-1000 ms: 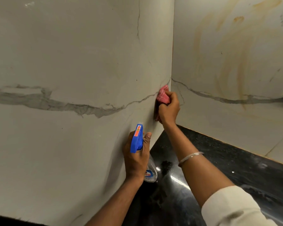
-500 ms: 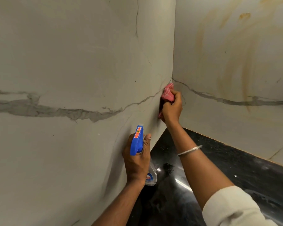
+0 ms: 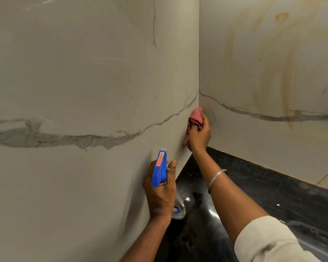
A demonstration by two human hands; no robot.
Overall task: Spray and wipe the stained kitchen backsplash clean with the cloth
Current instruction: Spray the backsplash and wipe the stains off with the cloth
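Note:
The backsplash is pale marble-look tile meeting in a corner. Its left wall [image 3: 83,82] looks mostly free of stains. The right wall [image 3: 263,63] carries orange-brown streaks. My right hand [image 3: 199,135] presses a crumpled pink cloth [image 3: 194,118] against the left wall, right beside the corner seam, a little above the counter. My left hand [image 3: 162,193] grips a clear spray bottle with a blue trigger head [image 3: 159,169], held upright close to the left wall, nozzle pointing up along it. The bottle's body is mostly hidden behind the hand.
A glossy black counter [image 3: 254,195] runs under both walls, with a small dark smudge near the bottle. A metal bangle [image 3: 216,177] sits on my right wrist, and a cream sleeve [image 3: 269,241] covers the upper forearm.
The right hand and cloth have slid a little down the wall by the corner. The left hand with the bottle has held still.

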